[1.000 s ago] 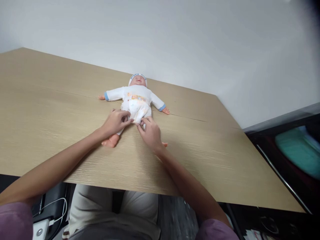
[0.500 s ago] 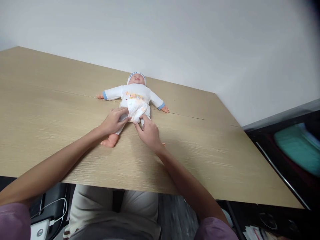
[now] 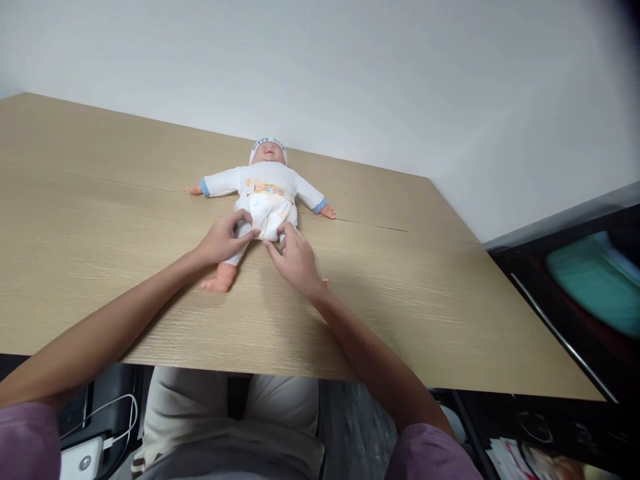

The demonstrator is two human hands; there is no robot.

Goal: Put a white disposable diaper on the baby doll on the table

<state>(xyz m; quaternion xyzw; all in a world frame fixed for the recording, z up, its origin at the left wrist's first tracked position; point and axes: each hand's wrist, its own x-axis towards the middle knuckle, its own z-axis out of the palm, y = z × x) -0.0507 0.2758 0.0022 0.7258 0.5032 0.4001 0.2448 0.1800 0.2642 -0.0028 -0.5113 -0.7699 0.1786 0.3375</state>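
Observation:
A baby doll (image 3: pixel 223 182) in white clothes with blue cuffs and a lettered cap lies on its back, arms spread. Around its hips is a white diaper (image 3: pixel 269 212) with an orange patterned waistband. My left hand (image 3: pixel 223 239) is curled at the diaper's leg edge on the left, thumb and fingers on its border. On the other side my right hand (image 3: pixel 296 261) pinches the opposite leg edge, its thumb near the crotch. One doll foot (image 3: pixel 220 279) shows below my left hand; my right hand and forearm mostly cover the other leg.
The doll lies on a wooden table (image 3: pixel 125 260) with a thin seam across it, close to a pale wall (image 3: pixel 320 73). A green object (image 3: pixel 595 280) stands beyond the right edge. Below the front edge are a white device (image 3: pixel 83 460) with a cable and some papers (image 3: pixel 505 460).
The view has shifted slightly, so the doll and table appear a little higher and to the left. Both hands stay at the diaper's leg edges, with small finger movements.

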